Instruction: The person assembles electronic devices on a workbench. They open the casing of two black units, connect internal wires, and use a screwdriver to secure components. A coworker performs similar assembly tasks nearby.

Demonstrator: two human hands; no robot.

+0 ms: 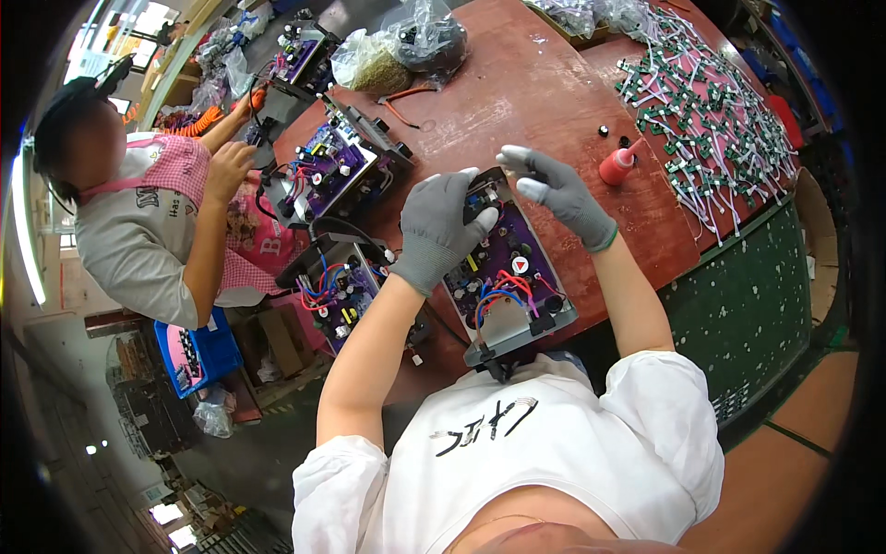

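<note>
Over the purple circuit board [506,268] — both gloved hands raised, left [441,226] gripping its far edge, right [556,189] loosely spread.

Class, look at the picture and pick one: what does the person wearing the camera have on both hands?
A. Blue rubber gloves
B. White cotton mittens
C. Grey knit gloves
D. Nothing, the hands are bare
C: the left hand and right hand both wear grey knit gloves as they work at the top of the purple circuit board.
</note>
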